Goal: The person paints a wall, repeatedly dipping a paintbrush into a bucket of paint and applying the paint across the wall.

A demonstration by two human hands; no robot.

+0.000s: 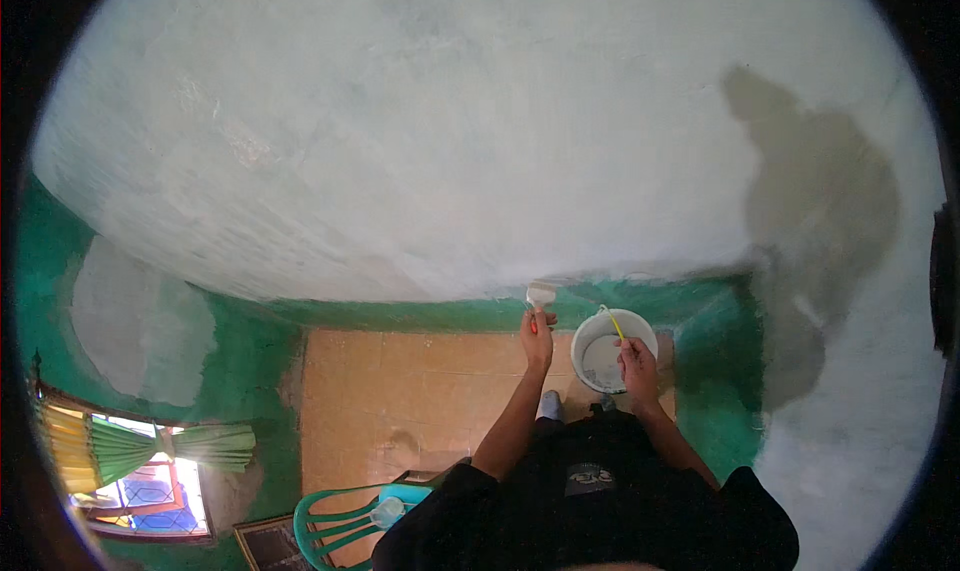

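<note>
My left hand grips a paintbrush by its reddish handle. The brush's pale, paint-coated head meets the wall where the white coat borders the green lower strip. In my right hand is the yellow grip of a bucket handle. From it hangs a white bucket, held in front of my body, with whitish paint inside. Above both hands spreads the white-painted wall, where faint green shows through in patches.
Below lies an orange-tan tiled floor. A green plastic chair bearing a clear cup stands at lower left, beside a framed picture. Further left is a window with green and yellow curtains. A shadow falls on the right wall.
</note>
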